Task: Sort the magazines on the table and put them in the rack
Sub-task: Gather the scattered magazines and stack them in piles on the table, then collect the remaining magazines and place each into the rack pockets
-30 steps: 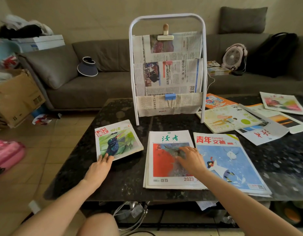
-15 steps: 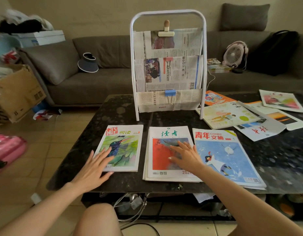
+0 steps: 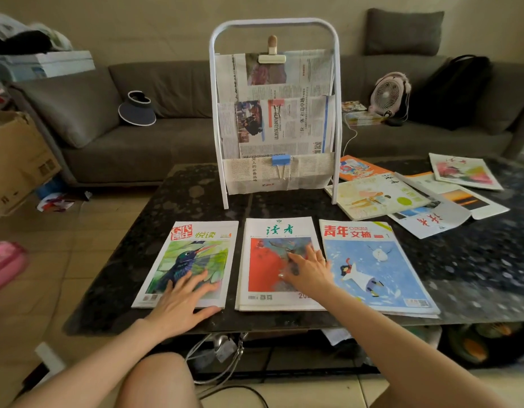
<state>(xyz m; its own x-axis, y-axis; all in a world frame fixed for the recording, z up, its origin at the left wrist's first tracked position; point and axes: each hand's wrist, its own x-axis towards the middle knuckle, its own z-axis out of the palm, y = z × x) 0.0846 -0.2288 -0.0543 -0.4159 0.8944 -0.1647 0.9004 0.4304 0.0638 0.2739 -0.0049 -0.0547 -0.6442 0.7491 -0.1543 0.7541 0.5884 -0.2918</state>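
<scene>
Your left hand (image 3: 184, 298) lies flat, fingers spread, on the bird magazine (image 3: 196, 254). Your right hand (image 3: 309, 270), equally flat, rests on the red-cover pile (image 3: 269, 260) beside it, near the front edge of the tabletop (image 3: 196, 198). Square each pile's edges before lifting it to the rack (image 3: 336, 83) behind.

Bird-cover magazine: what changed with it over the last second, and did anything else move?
The left hand turned the bird-cover magazine clockwise from a tilt, so it now lies squared beside the red-cover pile. The hand moved from its lower edge to flat on the cover. Unchanged: right hand flat on the red-cover pile, blue-cover magazine, rack.
</scene>
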